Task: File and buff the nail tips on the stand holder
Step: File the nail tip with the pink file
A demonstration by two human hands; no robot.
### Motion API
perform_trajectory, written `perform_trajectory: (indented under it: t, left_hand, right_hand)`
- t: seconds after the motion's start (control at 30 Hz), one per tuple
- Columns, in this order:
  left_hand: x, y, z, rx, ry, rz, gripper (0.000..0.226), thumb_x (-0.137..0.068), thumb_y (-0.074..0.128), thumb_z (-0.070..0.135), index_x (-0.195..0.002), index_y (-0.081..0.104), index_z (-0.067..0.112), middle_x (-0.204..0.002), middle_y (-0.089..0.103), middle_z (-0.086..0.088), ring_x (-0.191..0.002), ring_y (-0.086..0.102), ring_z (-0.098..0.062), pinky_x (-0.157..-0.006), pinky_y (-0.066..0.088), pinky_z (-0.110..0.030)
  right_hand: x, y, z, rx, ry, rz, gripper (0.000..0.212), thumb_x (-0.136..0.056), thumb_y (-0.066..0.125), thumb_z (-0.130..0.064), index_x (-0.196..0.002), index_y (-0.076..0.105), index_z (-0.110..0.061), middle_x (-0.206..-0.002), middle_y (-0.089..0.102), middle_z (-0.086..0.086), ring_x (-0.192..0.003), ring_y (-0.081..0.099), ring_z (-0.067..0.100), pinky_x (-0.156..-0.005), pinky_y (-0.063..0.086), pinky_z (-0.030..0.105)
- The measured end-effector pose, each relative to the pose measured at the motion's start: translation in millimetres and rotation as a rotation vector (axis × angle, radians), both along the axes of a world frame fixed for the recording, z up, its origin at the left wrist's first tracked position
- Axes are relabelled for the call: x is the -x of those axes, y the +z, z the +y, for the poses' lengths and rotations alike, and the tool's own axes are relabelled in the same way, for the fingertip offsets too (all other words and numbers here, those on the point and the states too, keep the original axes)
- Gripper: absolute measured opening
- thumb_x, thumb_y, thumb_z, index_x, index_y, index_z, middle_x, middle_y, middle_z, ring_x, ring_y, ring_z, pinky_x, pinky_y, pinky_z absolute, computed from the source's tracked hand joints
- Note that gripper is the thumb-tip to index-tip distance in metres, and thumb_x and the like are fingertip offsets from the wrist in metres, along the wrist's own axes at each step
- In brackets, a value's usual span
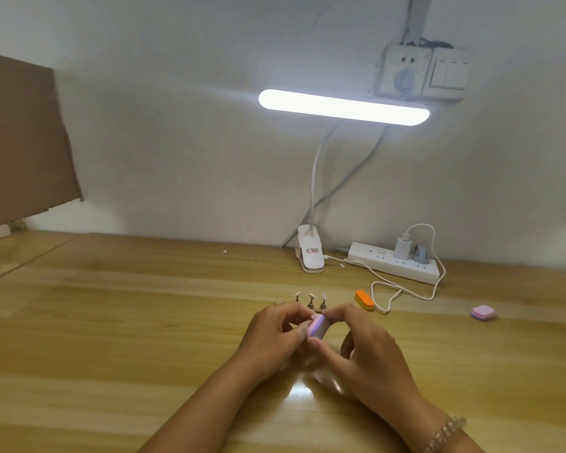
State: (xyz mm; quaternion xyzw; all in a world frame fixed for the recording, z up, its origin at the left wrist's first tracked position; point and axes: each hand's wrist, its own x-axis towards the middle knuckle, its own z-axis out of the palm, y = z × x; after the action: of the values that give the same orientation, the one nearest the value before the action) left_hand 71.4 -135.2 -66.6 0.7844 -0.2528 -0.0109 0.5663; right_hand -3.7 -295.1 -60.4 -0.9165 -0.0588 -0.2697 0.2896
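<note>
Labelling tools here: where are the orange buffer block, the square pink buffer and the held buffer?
orange buffer block (364, 298): head view, orange top face.
square pink buffer (483, 312): head view, top face.
held buffer (317, 326): head view, its visible pink face.

Glossy wooden table (144, 322), matt pink foam buffer block (415, 326), dark metal nail stands (311, 302), white plastic power strip (396, 264).

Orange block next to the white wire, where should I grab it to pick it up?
Pinch the orange block across its two long sides, coming down from above. It lies flat on the table, long and narrow, so the short way fits thumb and finger. The white wire loops close on its right.
</note>
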Motion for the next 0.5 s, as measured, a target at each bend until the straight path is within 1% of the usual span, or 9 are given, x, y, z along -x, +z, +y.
perform_trajectory:
  t: [0.07,0.13,0.17,0.23,0.3,0.4,0.43,0.5]
  left_hand:
    - [0.0,0.8,0.3,0.002,0.009,-0.012,0.02,-0.091,0.067,0.011,-0.092,0.078,0.028,-0.081,0.073,0.008,-0.059,0.06,-0.007,-0.063,0.049,-0.027]
    - [1.1,1.4,-0.5,-0.012,0.013,-0.029,0.019,-0.091,0.071,0.017,-0.087,0.077,0.035,-0.083,0.075,0.009,-0.058,0.06,-0.007,-0.063,0.05,-0.027]
    - [1.2,1.2,-0.8,-0.014,0.015,-0.032,0.018,-0.09,0.071,0.018,-0.086,0.077,0.035,-0.085,0.075,0.009,-0.058,0.061,-0.008,-0.065,0.051,-0.029]
    - [0.9,-0.1,-0.1,-0.009,0.02,-0.019,0.017,-0.089,0.071,0.016,-0.088,0.078,0.031,-0.086,0.075,0.009,-0.064,0.063,-0.012,-0.067,0.054,-0.034]
    - [0.2,-0.6,0.4,-0.002,0.03,-0.006,0.016,-0.088,0.071,0.015,-0.09,0.079,0.029,-0.084,0.075,0.009,-0.067,0.064,-0.015,-0.068,0.055,-0.037]
    - [0.7,0.0,-0.8,-0.017,0.036,-0.019,0.01,-0.088,0.074,0.021,-0.085,0.078,0.031,-0.08,0.073,0.012,-0.061,0.063,-0.01,-0.066,0.055,-0.036]
    - [0.7,0.2,-1.0,-0.019,0.035,-0.018,0.011,-0.088,0.075,0.022,-0.084,0.077,0.032,-0.079,0.073,0.011,-0.061,0.063,-0.01,-0.066,0.055,-0.036]
    - [0.5,0.3,-0.6,-0.018,0.022,-0.012,0.018,-0.087,0.074,0.018,-0.081,0.075,0.035,-0.08,0.074,0.011,-0.062,0.063,-0.01,-0.066,0.054,-0.034]
  right_hand:
    - [-1.9,1.9,-1.1,-0.044,-0.029,-0.001,0.03,-0.078,0.072,-0.051,-0.099,0.057,-0.036,-0.096,0.062,-0.027,-0.061,0.058,0.008,-0.062,0.049,0.029]
    - [-5.4,2.5,-6.5,-0.086,-0.099,-0.025,0.026,-0.08,0.071,-0.051,-0.096,0.057,-0.036,-0.095,0.063,-0.027,-0.061,0.058,0.007,-0.064,0.048,0.03]
    - [-5.1,2.3,-6.6,-0.073,-0.106,-0.035,0.026,-0.08,0.069,-0.053,-0.096,0.057,-0.036,-0.095,0.062,-0.026,-0.06,0.058,0.007,-0.064,0.049,0.03]
    - [-1.9,1.2,-1.9,-0.01,-0.046,-0.045,0.031,-0.079,0.063,-0.06,-0.1,0.058,-0.037,-0.097,0.061,-0.026,-0.06,0.058,0.007,-0.061,0.049,0.028]
    - [0.5,1.3,1.9,-0.02,0.009,-0.036,0.035,-0.078,0.06,-0.064,-0.101,0.06,-0.037,-0.098,0.062,-0.026,-0.061,0.059,0.007,-0.059,0.05,0.027]
    - [-6.0,2.5,-5.6,-0.1,-0.054,-0.033,0.026,-0.082,0.066,-0.053,-0.099,0.064,-0.034,-0.093,0.063,-0.024,-0.061,0.059,0.008,-0.065,0.052,0.034]
    - [-6.1,2.4,-6.3,-0.088,-0.063,-0.039,0.025,-0.083,0.066,-0.052,-0.1,0.065,-0.034,-0.094,0.062,-0.024,-0.061,0.059,0.007,-0.066,0.052,0.034]
    - [-2.3,2.7,-2.0,-0.043,-0.003,-0.047,0.03,-0.083,0.062,-0.056,-0.105,0.065,-0.035,-0.098,0.06,-0.023,-0.06,0.059,0.006,-0.062,0.051,0.031]
